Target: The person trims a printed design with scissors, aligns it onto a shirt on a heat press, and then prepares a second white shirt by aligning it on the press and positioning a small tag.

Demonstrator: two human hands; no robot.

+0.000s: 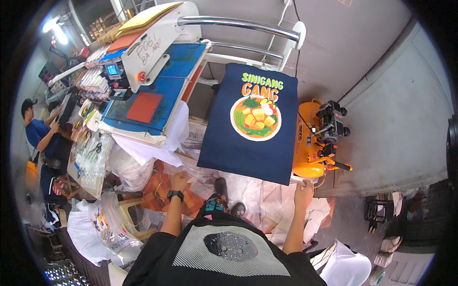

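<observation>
Left hand: I see my left hand (180,181) low and left of centre, a dark watch (175,194) on its wrist. The fingers curl down towards clear plastic wrapping (200,178) just below the near left corner of the shirt. I cannot tell whether they pinch the plastic or only rest on it.

Right hand: my right hand (303,189) is raised at the near right corner of the navy shirt (248,143). It touches that hem from below, but the fingers are hidden behind the cloth, so I cannot tell if it is grasping the edge.

Shirt: the navy shirt lies spread flat over a platen in the middle of the scene, with a round print of a bowl of food and lettering above it. Its near edge hangs just over my hands.

Press: a heat press (152,71) stands to the left and farther off, its upper plate lifted, with a red pad (144,107) on the blue lower bed.

Compressor: an orange air compressor (312,148) sits just right of the shirt, on the floor by the wall.

Near ground: white sheets and plastic bags lie piled under and around my hands; my foot in a dark shoe (220,187) shows between my arms.

Far left: another person in a blue top (40,136) stands at a cluttered table (86,157).
</observation>
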